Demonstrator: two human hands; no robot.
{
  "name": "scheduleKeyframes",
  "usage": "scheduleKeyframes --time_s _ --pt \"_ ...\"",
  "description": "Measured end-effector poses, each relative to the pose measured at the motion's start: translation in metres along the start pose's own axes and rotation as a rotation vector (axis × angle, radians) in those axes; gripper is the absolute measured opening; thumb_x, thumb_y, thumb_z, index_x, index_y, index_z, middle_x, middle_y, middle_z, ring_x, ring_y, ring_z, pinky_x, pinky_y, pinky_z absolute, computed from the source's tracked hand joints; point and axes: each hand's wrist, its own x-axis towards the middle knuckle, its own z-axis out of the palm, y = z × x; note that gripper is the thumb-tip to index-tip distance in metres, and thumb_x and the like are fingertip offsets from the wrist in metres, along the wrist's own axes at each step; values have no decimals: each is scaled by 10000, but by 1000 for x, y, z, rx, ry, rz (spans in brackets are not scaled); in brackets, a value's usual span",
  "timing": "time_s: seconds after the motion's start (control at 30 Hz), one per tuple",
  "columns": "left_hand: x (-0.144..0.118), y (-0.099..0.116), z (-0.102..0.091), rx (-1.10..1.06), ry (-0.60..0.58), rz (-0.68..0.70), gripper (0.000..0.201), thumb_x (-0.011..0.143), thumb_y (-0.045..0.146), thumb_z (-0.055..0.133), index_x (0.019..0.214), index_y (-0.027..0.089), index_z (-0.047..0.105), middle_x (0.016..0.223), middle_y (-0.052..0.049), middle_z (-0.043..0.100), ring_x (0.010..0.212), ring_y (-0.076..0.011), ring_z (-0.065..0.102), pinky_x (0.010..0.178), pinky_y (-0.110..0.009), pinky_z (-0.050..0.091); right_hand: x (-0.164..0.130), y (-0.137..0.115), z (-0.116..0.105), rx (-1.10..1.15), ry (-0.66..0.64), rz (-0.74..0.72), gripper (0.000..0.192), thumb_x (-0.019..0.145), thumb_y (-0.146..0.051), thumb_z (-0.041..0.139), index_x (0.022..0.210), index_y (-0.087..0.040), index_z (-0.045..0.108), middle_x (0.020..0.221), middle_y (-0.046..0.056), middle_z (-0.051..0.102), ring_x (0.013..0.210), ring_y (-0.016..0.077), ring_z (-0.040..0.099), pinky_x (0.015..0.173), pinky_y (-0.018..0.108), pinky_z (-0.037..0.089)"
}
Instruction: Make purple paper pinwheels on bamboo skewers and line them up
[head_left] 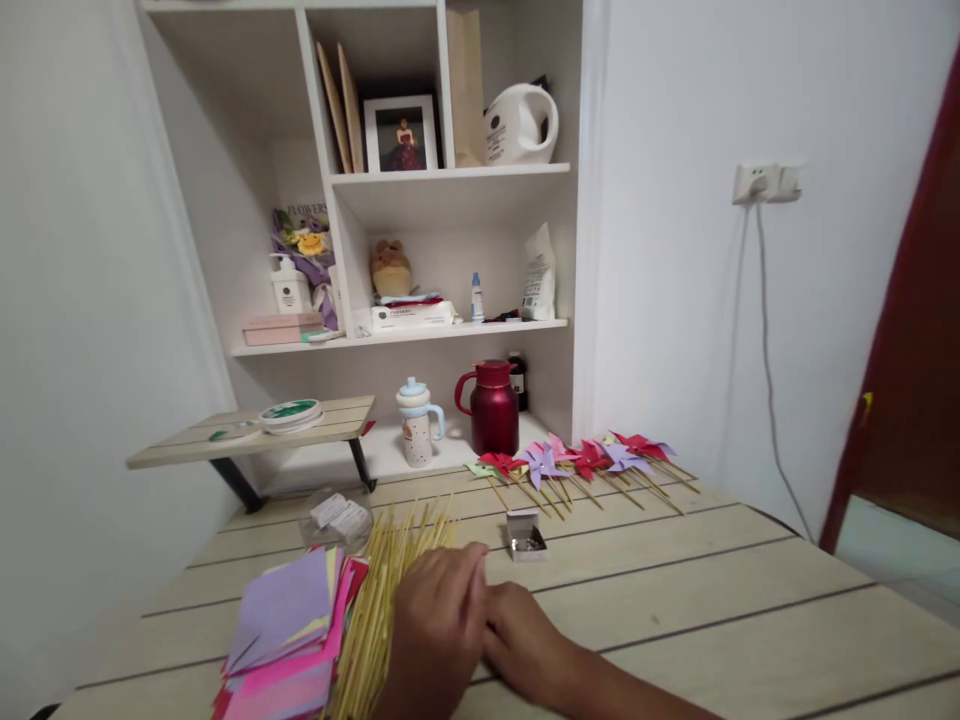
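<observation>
My left hand point(442, 612) and my right hand point(529, 640) meet low in the middle of the view, touching each other above the table. The left fingers are curled together. My right hand looks closed too, its fingertips mostly hidden behind the left. Whatever they may hold is out of sight. Just left of them lies a bundle of thin yellowish sticks point(375, 590), partly covered by my left hand. Beside the sticks is a stack of coloured paper squares point(281, 610), purple on top. An opened small box point(527, 537) with tiny metallic pieces stands beyond my hands.
Several finished paper pinwheels point(544, 463) on sticks lie along the table's back. A clear bag with white packets point(341, 517) is behind the paper stack. A red jug point(495, 408) and a sippy cup point(418, 425) stand behind the slatted table point(675, 600). A raised stand point(255, 440) is at left.
</observation>
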Motion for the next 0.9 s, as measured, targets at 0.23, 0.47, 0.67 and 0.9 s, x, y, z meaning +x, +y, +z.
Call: scheduleKeyframes --time_s 0.23,0.47,0.67,0.9 --pt "17 -77 -100 325 40 -156 206 911 282 522 977 200 700 979 -102 698 939 -249 629 906 -451 457 3 12 -1 -59 -61 46 192 835 -242 580 734 -179 730 641 5 667 591 135 542 584 216 367" --pt "-29 -150 -120 459 -563 -609 428 827 401 452 1044 210 769 1339 -183 626 1298 -405 500 1037 -617 369 6 23 2 14 -67 91 220 849 -247 561 697 -161 694 563 -20 593 539 112 500 527 192 345" --pt "-48 -146 -117 311 -787 -714 565 858 463 405 1226 137 681 1330 -148 658 1246 -285 594 1071 -451 433 5 22 1 4 -76 79 183 828 -236 579 701 -167 691 575 -24 590 545 112 487 536 200 333" --pt "-47 -143 -127 209 -848 -773 678 849 528 375 1318 98 607 1430 -151 570 1327 -288 518 1136 -461 350 6 21 0 -20 -74 72 174 812 -219 580 685 -167 687 579 -28 580 558 110 485 549 202 330"
